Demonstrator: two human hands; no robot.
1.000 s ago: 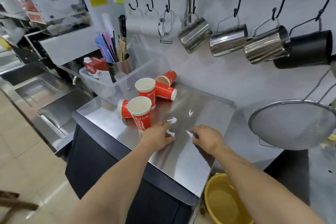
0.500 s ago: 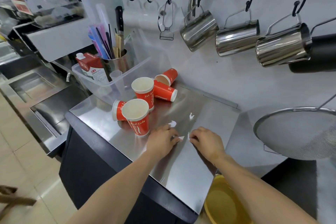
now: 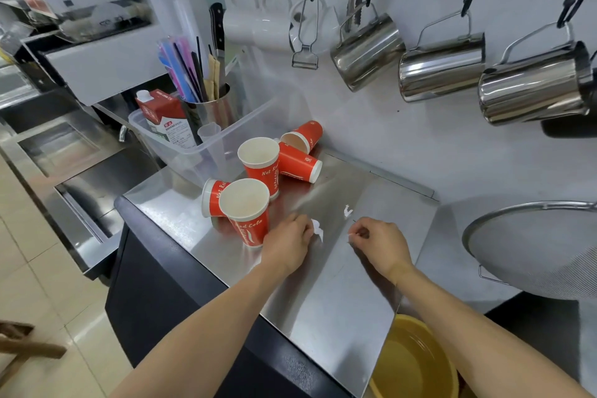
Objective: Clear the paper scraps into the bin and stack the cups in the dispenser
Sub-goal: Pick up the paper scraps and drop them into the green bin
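My two hands at the paper scraps on the steel counter (image 3: 329,294).

My left hand (image 3: 287,245) lies curled just right of the nearest upright cup (image 3: 247,215), its fingertips pinched on a white scrap (image 3: 317,229) that points away from the cup. My right hand (image 3: 379,244), further right of that cup, has thumb and forefinger closed on a very small scrap; I cannot tell its shape. One more scrap (image 3: 348,211) lies free between my hands and the wall. Behind the nearest cup stands a second upright cup (image 3: 260,165); three cups lie on their sides, one (image 3: 214,197) just left, two (image 3: 298,165) (image 3: 303,137) behind, long axes flat on the counter.
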